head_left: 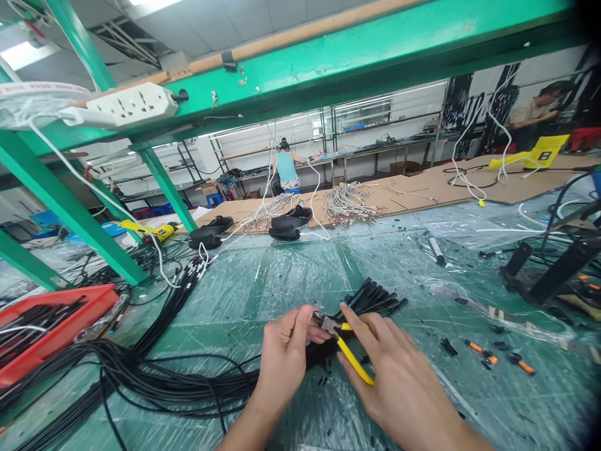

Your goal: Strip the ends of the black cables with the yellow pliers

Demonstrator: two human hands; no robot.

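My right hand [399,366] grips cutting pliers [350,357] with yellow handles; the handles are spread apart. The metal jaws point left and meet the fingertips of my left hand [286,351]. Those fingers are pinched together around a thin black cable end [317,318], mostly hidden by thumb and jaws. Under and left of my hands runs a thick bundle of black cables [188,379] across the table. Just beyond the pliers, a fan of black cable ends [375,297] with thicker sleeves lies on the plastic-covered green surface.
A red tray [101,307] of black pieces stands at left. Black sandals [291,220] and pale cables [352,203] lie at the back on cardboard. Orange-black pieces [522,363] and a black metal fixture [554,269] are at right. A green frame [300,78] crosses above. Two people sit farther off.
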